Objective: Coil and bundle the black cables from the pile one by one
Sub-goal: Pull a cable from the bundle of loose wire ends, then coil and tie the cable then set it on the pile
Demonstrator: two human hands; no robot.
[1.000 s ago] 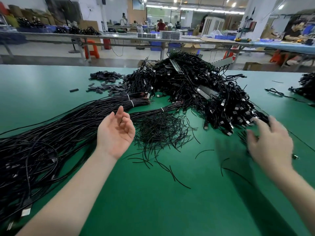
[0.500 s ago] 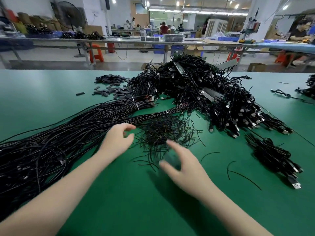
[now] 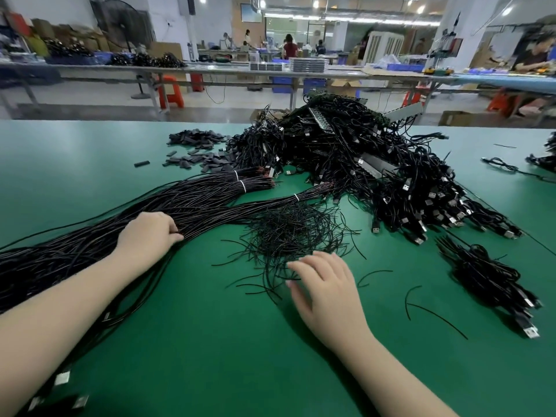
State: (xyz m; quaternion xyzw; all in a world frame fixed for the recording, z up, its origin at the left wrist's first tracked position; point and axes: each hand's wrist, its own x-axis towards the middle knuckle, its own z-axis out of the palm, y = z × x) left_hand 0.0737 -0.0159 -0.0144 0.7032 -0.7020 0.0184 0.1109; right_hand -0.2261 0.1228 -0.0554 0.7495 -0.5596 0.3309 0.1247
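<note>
A long sheaf of straight black cables (image 3: pixel 210 200) runs from the lower left across the green table (image 3: pixel 228 356) toward the middle, bound by white ties. My left hand (image 3: pixel 150 233) lies on this sheaf with its fingers curled into the strands, pinching some of them. A loose heap of short black twist ties (image 3: pixel 288 227) sits at the centre. My right hand (image 3: pixel 325 284) hovers at the near edge of that heap, fingers spread and holding nothing. A finished coiled bundle (image 3: pixel 487 275) lies to the right.
A big tangled pile of black USB cables (image 3: pixel 376 164) with grey metal strips fills the middle back. Small dark sleeves (image 3: pixel 195 149) are scattered at the back left. More cables (image 3: pixel 544 158) lie at the far right edge. Other benches and people stand beyond.
My left hand turned palm down and dropped onto the straight cables, closing its fingers on them. My right hand swung from the right side to the twist-tie heap, leaving the coiled bundle on the table.
</note>
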